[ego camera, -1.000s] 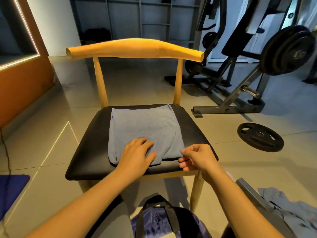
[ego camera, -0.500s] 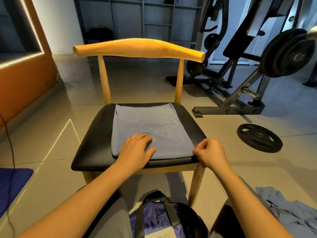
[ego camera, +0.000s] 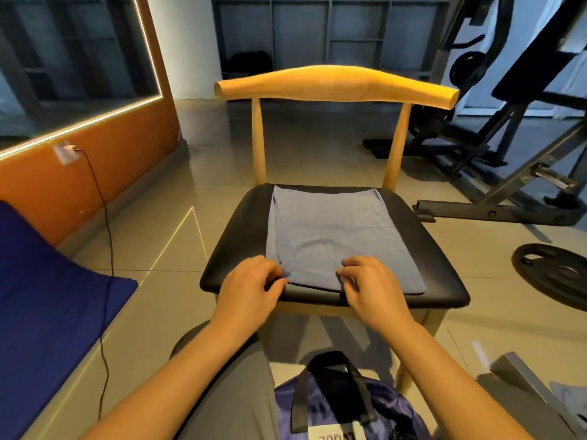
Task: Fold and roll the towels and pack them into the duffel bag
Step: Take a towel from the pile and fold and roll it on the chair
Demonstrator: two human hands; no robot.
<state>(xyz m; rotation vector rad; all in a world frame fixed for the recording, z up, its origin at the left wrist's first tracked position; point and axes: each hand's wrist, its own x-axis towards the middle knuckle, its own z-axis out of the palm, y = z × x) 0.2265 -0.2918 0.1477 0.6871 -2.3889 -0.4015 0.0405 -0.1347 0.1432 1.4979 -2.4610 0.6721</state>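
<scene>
A blue-grey towel (ego camera: 336,236), folded into a rectangle, lies flat on the black seat of a wooden chair (ego camera: 425,249). My left hand (ego camera: 251,287) pinches the towel's near left corner at the seat's front edge. My right hand (ego camera: 371,284) has its fingers curled on the near edge around the middle, pinching the cloth. A purple duffel bag (ego camera: 336,408) with black handles sits on the floor below, between my forearms, its opening hidden from view.
A blue mat (ego camera: 47,281) lies at left beside an orange wall with a cable (ego camera: 106,249) trailing down. A weight bench (ego camera: 508,173) and a weight plate (ego camera: 559,274) stand at right. Another grey cloth (ego camera: 571,395) lies at the bottom right.
The view swung right-to-left. My left hand slid from the towel's top to its near left corner. My right hand moved left from the near right corner to the middle of the near edge.
</scene>
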